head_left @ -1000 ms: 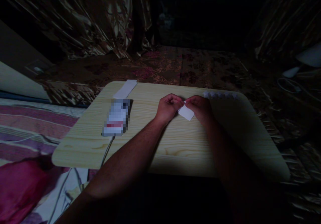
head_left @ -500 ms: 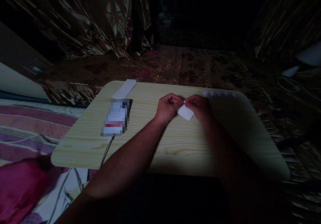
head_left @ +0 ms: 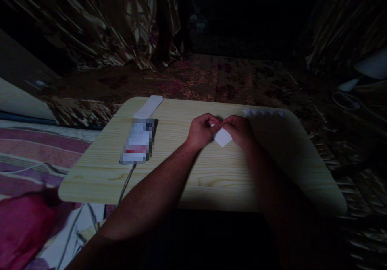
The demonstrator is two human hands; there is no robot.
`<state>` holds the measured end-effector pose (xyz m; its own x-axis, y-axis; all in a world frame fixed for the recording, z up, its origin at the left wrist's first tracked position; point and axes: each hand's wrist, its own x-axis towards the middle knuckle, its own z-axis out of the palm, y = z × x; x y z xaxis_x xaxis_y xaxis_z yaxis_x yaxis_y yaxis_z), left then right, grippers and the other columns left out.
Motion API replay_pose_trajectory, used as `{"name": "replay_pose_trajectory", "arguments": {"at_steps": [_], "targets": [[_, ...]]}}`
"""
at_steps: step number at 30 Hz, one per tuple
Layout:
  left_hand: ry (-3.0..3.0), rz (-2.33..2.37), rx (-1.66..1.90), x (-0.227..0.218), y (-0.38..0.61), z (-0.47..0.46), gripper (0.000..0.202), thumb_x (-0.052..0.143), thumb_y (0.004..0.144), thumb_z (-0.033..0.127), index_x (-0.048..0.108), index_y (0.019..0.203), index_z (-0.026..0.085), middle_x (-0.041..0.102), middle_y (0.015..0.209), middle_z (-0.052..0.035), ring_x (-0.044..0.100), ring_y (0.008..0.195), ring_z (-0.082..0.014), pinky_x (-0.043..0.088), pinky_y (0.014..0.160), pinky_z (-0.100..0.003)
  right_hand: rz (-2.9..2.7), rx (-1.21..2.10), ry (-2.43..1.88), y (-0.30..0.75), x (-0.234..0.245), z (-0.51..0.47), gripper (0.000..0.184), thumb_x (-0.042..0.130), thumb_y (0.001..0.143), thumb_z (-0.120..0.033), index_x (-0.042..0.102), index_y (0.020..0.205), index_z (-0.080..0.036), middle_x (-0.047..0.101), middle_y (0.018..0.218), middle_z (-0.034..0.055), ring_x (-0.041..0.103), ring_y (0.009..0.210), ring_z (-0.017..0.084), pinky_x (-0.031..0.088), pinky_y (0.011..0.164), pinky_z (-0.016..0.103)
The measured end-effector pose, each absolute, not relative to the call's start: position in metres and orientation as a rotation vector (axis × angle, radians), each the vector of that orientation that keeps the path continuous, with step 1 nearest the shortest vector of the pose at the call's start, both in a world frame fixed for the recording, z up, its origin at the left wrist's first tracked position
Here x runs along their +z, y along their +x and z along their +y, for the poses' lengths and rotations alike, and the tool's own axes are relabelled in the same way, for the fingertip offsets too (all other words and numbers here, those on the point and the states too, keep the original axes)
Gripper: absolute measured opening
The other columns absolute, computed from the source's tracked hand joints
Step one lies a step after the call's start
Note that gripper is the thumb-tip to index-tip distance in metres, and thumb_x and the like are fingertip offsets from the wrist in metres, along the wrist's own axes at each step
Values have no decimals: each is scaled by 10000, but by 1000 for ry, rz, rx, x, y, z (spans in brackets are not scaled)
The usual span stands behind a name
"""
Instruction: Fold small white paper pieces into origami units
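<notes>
Between my hands, over the middle of the table, is a small white piece of paper (head_left: 223, 137) with one corner pointing toward me. My left hand (head_left: 202, 131) pinches its left side between thumb and fingers. On the other side, my right hand (head_left: 240, 130) pinches it too, the fingertips of both hands almost meeting at its far edge. Any fold under the fingers is hidden. Just beyond my right hand, several small pale folded star-like pieces (head_left: 263, 113) lie in a row.
A pale wood-grain table (head_left: 169, 181) stands before me. White paper strips (head_left: 149, 106) lie at its far left, near a blurred phone-like object (head_left: 138, 142) with a white cable (head_left: 124, 184). Left of the table is a striped bedspread (head_left: 33, 149); a lamp (head_left: 373, 66) stands at right.
The paper has turned a little, so its near corner now points more straight toward me. My right hand has shifted slightly left, bringing the fingertips closer together.
</notes>
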<state>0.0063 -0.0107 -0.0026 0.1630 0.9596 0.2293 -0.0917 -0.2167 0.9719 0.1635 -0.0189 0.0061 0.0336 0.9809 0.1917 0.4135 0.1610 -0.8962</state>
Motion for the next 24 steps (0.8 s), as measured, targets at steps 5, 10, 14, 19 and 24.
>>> {"name": "replay_pose_trajectory", "arguments": {"at_steps": [5, 10, 14, 19, 24], "targets": [[1323, 931, 1277, 0, 7, -11, 198, 750, 643, 215, 666, 812, 153, 651, 671, -4, 548, 551, -99, 418, 522, -218, -1546, 779, -1367, 163, 8, -21, 173, 611, 739, -322, 676, 774, -165, 662, 651, 14, 575, 571, 134, 390, 499, 231], [1261, 959, 1293, 2, 8, -11, 170, 744, 629, 192, 663, 772, 153, 621, 616, 15, 512, 508, -80, 395, 500, -207, -1536, 773, -1338, 161, 9, -22, 169, 607, 746, -327, 667, 768, -171, 659, 657, 11, 580, 591, 139, 411, 529, 240], [1232, 948, 1293, 1, 8, -11, 167, 749, 623, 193, 661, 760, 156, 615, 615, 19, 508, 505, -77, 391, 496, -206, -1483, 802, -1342, 161, 7, -21, 178, 627, 728, -337, 676, 764, -169, 655, 647, 9, 575, 590, 142, 407, 528, 244], [1243, 958, 1299, 3, 8, -12, 164, 754, 625, 204, 650, 740, 151, 618, 598, 19, 495, 494, -74, 372, 483, -202, -1380, 918, -1323, 165, 10, -21, 214, 647, 718, -359, 690, 780, -159, 637, 614, 1, 555, 557, 135, 382, 497, 238], [1248, 970, 1304, 2, 8, -11, 162, 755, 619, 215, 653, 731, 160, 619, 599, 19, 488, 492, -75, 359, 480, -204, -1427, 990, -1336, 164, 17, -25, 183, 654, 686, -302, 689, 791, -156, 657, 643, 6, 578, 569, 141, 402, 508, 242]]}}
